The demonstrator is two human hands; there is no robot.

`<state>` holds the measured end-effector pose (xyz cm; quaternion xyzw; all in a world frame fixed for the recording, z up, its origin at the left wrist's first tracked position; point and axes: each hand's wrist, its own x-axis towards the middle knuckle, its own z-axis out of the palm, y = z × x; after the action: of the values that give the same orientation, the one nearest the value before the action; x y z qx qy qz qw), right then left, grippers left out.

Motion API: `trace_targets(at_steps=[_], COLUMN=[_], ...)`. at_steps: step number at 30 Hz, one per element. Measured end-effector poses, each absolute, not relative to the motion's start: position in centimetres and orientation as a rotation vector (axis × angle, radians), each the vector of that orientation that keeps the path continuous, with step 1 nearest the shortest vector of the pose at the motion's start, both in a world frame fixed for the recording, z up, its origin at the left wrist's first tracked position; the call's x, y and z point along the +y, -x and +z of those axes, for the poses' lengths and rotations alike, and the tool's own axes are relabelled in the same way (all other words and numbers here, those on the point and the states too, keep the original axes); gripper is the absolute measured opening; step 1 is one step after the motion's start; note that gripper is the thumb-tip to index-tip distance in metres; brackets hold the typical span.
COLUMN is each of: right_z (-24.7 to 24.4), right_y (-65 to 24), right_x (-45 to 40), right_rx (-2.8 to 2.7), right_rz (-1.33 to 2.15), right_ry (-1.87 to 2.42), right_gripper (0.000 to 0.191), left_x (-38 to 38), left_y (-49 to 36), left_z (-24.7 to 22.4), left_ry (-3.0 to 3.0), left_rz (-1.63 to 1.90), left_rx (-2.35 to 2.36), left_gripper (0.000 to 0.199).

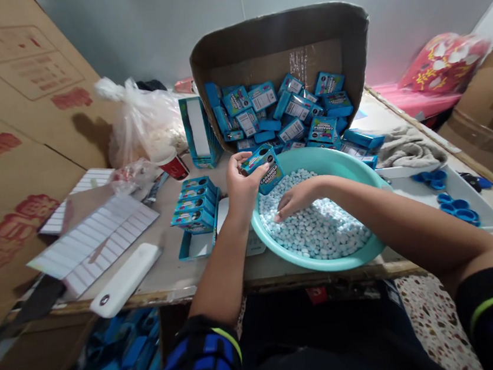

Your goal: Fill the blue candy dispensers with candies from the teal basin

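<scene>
My left hand [246,179] grips a small blue candy box [272,176] above the left rim of a turquoise basin [337,160]. White and pale blue candies [323,230] fill much of the basin. On these candies rests my right hand [297,198], its fingers curled down with the tips partly among the pieces; whether it holds any is hidden. A large tipped cardboard box [278,33] full of blue boxes [300,107] stands behind the basin. Left of my left hand, a display tray [197,244] holds several upright blue boxes [195,205].
Farther left lie printed sheets [97,243], a white elongated device [126,280], a red cup [173,162] and plastic bags [145,122]. A white tray [484,199] with blue scoops [458,208] and a grey cloth [411,148] are on the right. More blue boxes [115,360] lie below the table.
</scene>
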<state>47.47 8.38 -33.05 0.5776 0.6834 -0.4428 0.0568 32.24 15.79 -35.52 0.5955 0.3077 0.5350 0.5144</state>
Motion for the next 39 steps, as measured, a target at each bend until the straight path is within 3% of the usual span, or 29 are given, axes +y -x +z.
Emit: trace_targets(at_steps=[4, 10, 15, 21, 32, 39], right_z=[-31.8, -31.0, -32.0, -32.8, -34.1, -34.9], right_y=[-48.0, -50.4, -52.2, -53.3, -50.6, -50.4], right_x=[7.9, 8.1, 9.0, 9.8, 9.9, 10.1], right_rx=[2.072, 2.093, 2.173, 2.134, 1.972, 2.085], right_rz=[-1.349, -1.34, -0.87, -0.649, -0.616, -0.835], right_ry=[-1.854, -2.114, -2.425, -2.55, -2.294, -2.184], right_gripper=[0.054, 0.042, 0.046, 0.048, 0.062, 0.062], left_x=[15.8, 16.0, 15.8, 15.9, 16.6, 16.1], left_y=[-32.4, -32.7, -32.8, -32.8, -32.9, -32.6], left_z=[-35.6, -35.8, -35.7, -35.8, -36.1, -35.7], left_ry=[-1.467, -1.402, -1.383, -1.431, -1.353, -1.486], left_rz=[1.303, 1.443, 1.486, 1.461, 1.377, 1.315], left_rx=[0.739, 0.729, 0.688, 0.698, 0.729, 0.749], left_gripper=[0.048, 0.053, 0.057, 0.056, 0.071, 0.061])
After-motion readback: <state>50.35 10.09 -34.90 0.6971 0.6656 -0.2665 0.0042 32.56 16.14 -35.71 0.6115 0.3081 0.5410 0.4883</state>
